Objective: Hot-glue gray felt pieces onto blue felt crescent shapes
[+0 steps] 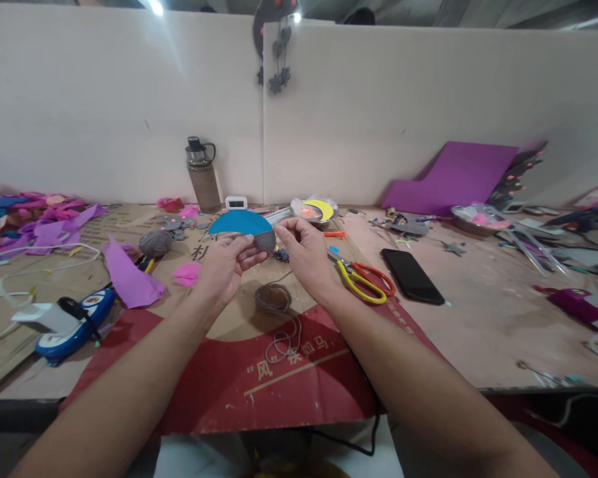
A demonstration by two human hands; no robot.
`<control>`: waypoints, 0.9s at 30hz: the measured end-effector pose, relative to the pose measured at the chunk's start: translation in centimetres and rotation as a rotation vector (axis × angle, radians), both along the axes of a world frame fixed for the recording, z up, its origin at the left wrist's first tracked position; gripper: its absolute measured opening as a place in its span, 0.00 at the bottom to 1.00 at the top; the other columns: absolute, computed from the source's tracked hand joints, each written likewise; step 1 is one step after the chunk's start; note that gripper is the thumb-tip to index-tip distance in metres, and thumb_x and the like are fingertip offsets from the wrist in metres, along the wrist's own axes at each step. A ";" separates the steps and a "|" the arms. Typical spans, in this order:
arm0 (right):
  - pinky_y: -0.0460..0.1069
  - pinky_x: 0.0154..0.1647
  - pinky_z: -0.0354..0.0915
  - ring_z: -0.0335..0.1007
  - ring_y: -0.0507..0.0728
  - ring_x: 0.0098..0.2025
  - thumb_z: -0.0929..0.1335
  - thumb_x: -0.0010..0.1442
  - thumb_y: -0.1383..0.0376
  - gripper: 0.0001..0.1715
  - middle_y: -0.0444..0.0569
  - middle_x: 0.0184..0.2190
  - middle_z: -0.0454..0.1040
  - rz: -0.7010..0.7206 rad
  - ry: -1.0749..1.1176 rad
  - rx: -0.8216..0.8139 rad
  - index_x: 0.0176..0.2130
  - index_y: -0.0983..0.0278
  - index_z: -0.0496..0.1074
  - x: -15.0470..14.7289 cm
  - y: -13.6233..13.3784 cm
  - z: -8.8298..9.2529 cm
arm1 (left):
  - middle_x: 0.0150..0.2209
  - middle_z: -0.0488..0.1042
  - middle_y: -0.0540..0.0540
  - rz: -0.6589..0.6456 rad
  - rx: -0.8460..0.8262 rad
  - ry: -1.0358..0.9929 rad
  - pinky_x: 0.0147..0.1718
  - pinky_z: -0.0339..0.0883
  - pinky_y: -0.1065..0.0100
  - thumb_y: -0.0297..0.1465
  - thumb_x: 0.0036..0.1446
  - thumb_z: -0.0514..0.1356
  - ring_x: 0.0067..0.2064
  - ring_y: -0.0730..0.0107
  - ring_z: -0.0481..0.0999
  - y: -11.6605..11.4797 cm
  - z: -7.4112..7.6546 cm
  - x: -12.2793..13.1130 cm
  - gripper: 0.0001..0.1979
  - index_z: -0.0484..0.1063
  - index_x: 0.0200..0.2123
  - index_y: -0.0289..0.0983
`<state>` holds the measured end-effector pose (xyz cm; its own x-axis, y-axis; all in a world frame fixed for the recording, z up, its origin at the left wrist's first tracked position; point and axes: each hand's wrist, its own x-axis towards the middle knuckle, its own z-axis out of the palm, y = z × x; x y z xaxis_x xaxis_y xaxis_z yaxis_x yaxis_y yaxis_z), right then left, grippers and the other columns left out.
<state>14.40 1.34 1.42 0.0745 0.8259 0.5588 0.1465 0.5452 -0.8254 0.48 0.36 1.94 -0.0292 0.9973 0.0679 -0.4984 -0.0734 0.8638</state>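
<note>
My left hand (229, 262) grips a curved blue piece (242, 223), its right end covered in grey, between thumb and fingers. The piece arches above my fingers. Just right of the grey end, my right hand (303, 249) is closed in a pinch; what lies between its fingertips is too small to tell, perhaps a strand. Below my hands lies a loose coil of grey cord (273, 299), its loops trailing onto the red part of the cardboard (299, 392). Scissors with one yellow and one red handle (363, 282) rest beside my right wrist.
A black phone (412, 275) lies right of the scissors. Left are a grey yarn ball (154, 243), purple scraps (132, 275) and a blue-white power strip (80, 325) with cables. At the back stand a bottle (203, 179) and a bowl with a yellow crescent (321, 210).
</note>
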 end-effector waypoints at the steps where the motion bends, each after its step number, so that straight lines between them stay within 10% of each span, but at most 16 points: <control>1: 0.46 0.29 0.54 0.56 0.49 0.27 0.65 0.59 0.62 0.08 0.40 0.24 0.64 0.002 -0.002 -0.006 0.29 0.63 0.67 0.0 0.0 0.1 | 0.26 0.76 0.48 0.002 -0.002 -0.004 0.29 0.73 0.70 0.25 0.43 0.65 0.28 0.72 0.76 0.0 0.0 0.0 0.08 0.67 0.26 0.34; 18: 0.45 0.16 0.38 0.41 0.44 0.16 0.72 0.48 0.52 0.18 0.35 0.16 0.53 0.444 0.333 -0.404 0.27 0.62 0.66 0.0 0.0 0.3 | 0.22 0.73 0.50 -0.061 -0.052 -0.070 0.26 0.72 0.73 0.25 0.43 0.62 0.23 0.76 0.72 0.5 -0.2 -0.6 0.04 0.68 0.24 0.35; 27: 0.44 0.14 0.37 0.43 0.44 0.15 0.73 0.47 0.53 0.18 0.34 0.14 0.55 0.413 0.300 -0.418 0.27 0.62 0.68 0.2 0.3 0.3 | 0.27 0.76 0.47 -0.076 0.000 0.032 0.31 0.73 0.69 0.26 0.44 0.64 0.28 0.72 0.76 1.0 -0.4 -1.3 0.07 0.68 0.27 0.34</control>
